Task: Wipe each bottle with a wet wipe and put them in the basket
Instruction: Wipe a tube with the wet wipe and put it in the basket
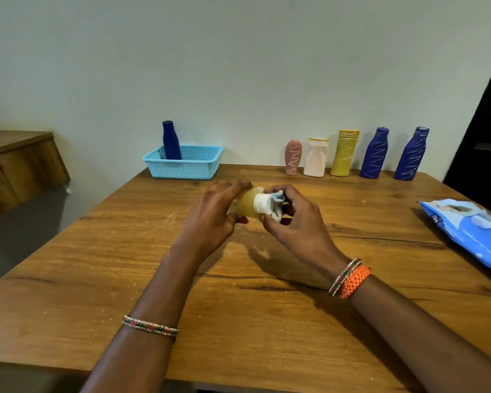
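**Yellow bottle held sideways between both hands, wipe pressed at its cap**

A translucent yellow bottle (246, 205) is held on its side above the middle of the wooden table (238, 293), with its white cap (262, 204) pointing to the right. The body of the bottle is enclosed by the left hand (210, 219), whose fingers are curled over the top and whose thumb is tucked under it, so that only the shoulder and cap are left showing between the two hands. The cap end is met by the right hand (294, 222), and a crumpled wet wipe (278, 201) is pinched by its fingertips against the cap; the wipe is bunched between the cap and the fingers. Neither the bottle nor the wipe is seen touching the tabletop.

At the far left of the table a light blue basket (186, 165) is placed, and one dark blue bottle (171, 140) is stood upright in its left part. Along the far edge to the right, five bottles are lined up against the wall: a pink bottle (293, 157), a white bottle (315, 158), a yellow bottle with a flat cap (345, 153) and two dark blue ones (375, 153) (412, 154), all but the white one marked with pale zigzag streaks. A blue pack of wipes (471, 231) is laid at the right edge of the table, well apart from the hands.
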